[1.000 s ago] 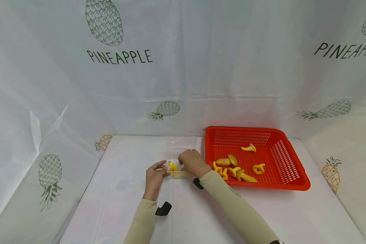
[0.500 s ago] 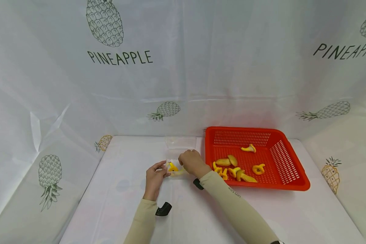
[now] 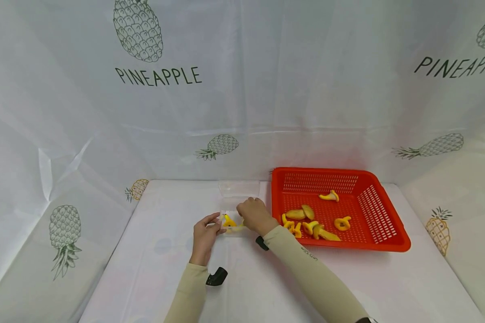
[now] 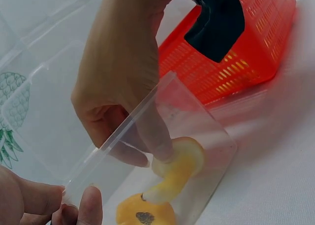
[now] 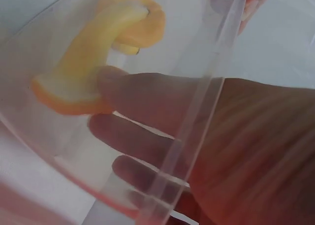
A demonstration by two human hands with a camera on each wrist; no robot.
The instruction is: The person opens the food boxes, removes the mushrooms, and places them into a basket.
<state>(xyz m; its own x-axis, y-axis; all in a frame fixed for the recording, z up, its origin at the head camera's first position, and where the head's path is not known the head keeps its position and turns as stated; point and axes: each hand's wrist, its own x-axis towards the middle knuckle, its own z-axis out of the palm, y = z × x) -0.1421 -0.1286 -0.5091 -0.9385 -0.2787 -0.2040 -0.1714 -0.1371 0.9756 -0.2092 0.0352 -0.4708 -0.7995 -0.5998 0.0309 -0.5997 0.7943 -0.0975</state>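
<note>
My left hand grips the left edge of a clear plastic box between thumb and fingers. Reaching over the rim, my right hand has its fingertips down inside the box. Its thumb and a finger pinch the pale cap of a yellow chanterelle-like mushroom, whose stem points toward the left hand in the left wrist view. That stem overlaps a second, orange-yellow mushroom with a dark spot. In the head view a bright yellow mushroom shows in the box near the left fingers.
A red plastic basket stands to the right, with several mushrooms in it, including a brown-yellow one and a small curled one. The box's clear lid stands raised behind it. A white cloth covers the table.
Both hands stay almost where they were. Through the box's front wall, the yellow shape beside the right fingertips has shifted slightly to the right.
</note>
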